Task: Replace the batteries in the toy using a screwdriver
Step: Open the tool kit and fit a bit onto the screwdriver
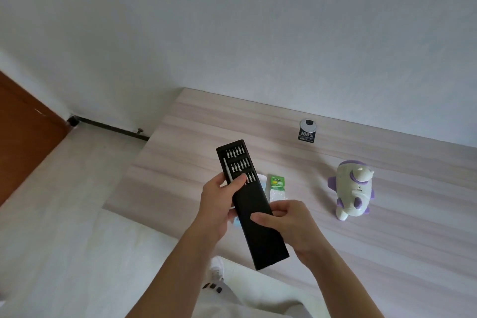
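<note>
A long black screwdriver kit case (260, 224) is held above the table's near left part. Its inner tray (236, 161) is slid out at the far end and shows rows of silver bits and a slim driver handle. My left hand (219, 201) grips the case's left side, thumb lying on the tray. My right hand (289, 227) grips the black sleeve lower down. A green-topped battery pack (276, 186) lies on the table just right of the case. The white and purple toy (353, 188) stands at the right, apart from both hands.
The light wood-grain table (387, 240) meets a white wall at the back. A round cable grommet with a black sticker (307, 130) sits near the far edge. Something white and pale blue (262, 178) lies under the case. White floor and a brown door (23, 137) are at the left.
</note>
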